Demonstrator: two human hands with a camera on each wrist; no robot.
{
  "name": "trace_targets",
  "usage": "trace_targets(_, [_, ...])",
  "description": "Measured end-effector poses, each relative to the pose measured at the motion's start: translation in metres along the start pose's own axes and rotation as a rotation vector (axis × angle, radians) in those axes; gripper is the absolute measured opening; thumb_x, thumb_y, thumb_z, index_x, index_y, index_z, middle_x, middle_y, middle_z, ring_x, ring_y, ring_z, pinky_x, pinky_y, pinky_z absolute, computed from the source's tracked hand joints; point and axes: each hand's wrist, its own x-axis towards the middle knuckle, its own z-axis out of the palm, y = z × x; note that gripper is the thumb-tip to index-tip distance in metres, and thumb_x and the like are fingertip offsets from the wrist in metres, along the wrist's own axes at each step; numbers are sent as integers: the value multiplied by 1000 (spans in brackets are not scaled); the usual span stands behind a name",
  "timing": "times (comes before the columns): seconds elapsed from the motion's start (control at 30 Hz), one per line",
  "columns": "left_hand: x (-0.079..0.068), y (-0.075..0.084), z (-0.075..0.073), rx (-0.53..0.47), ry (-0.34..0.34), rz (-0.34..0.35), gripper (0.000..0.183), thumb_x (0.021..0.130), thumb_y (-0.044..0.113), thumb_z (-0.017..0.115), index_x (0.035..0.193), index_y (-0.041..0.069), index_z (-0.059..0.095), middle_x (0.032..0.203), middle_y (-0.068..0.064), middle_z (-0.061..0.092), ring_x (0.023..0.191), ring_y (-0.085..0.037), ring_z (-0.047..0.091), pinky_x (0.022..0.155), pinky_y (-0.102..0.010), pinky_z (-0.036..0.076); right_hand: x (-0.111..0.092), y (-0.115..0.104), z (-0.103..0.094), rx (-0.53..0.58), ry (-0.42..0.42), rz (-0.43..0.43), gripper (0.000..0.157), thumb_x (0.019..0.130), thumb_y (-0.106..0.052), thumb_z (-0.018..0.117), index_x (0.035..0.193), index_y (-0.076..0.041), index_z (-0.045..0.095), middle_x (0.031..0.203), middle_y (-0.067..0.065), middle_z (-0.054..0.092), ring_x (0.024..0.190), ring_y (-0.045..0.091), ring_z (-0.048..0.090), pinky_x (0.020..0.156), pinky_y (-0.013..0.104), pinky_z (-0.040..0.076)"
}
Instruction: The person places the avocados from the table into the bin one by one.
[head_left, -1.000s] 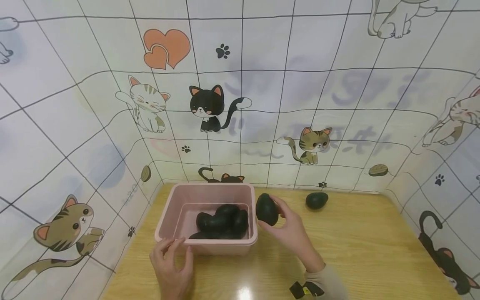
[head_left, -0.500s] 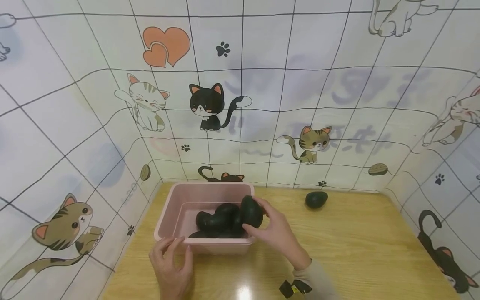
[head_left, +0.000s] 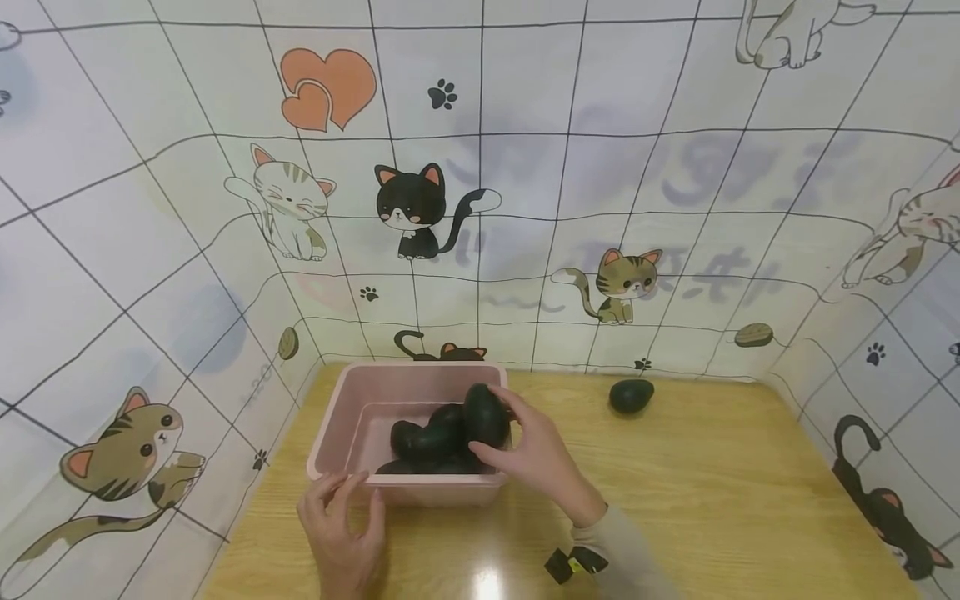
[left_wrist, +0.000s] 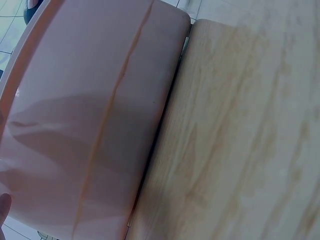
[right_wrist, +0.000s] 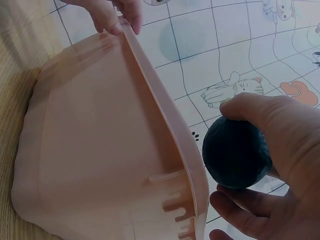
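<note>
My right hand [head_left: 543, 458] grips a dark green avocado [head_left: 486, 415] between thumb and fingers, upright over the right side of a pink plastic bin [head_left: 420, 480]. Several more avocados [head_left: 423, 442] lie inside, partly hidden by the front rim. At the front left corner, my left hand [head_left: 343, 521] pinches the rim, fingers over the edge and thumb outside. The right wrist view shows the held avocado [right_wrist: 235, 152] just beyond the rim, with the left hand [right_wrist: 110, 15] at the far end. Mostly bin wall [left_wrist: 100, 100] fills the left wrist view.
Another avocado [head_left: 631, 396] lies on the wooden table [head_left: 712, 483], right of the bin near the back wall. Cat-patterned, grid-lined sheeting [head_left: 517, 208] surrounds the table at the back and both sides.
My right hand has carried the avocado leftward, from beside the bin to over its right side. The left hand stays on the rim.
</note>
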Motion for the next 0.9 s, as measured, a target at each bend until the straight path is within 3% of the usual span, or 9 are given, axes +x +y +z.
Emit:
trace_targets(0.33, [-1, -2, 0, 13, -11, 2, 31, 80, 21, 72, 104, 1, 77, 110, -28, 61, 108, -44, 49, 114, -22, 25, 0, -2, 4, 10, 10, -20, 77, 83, -33, 90, 153, -24, 57, 137, -1, 70, 121, 29, 68, 101, 56, 53])
trace_targets(0.9, [1, -2, 0, 15, -12, 0, 32, 79, 19, 72, 104, 0, 77, 109, -28, 61, 106, -45, 49, 112, -21, 25, -2, 14, -1, -15, 52, 38, 65, 85, -36, 89, 145, -31, 63, 136, -2, 73, 120, 21, 70, 99, 56, 55])
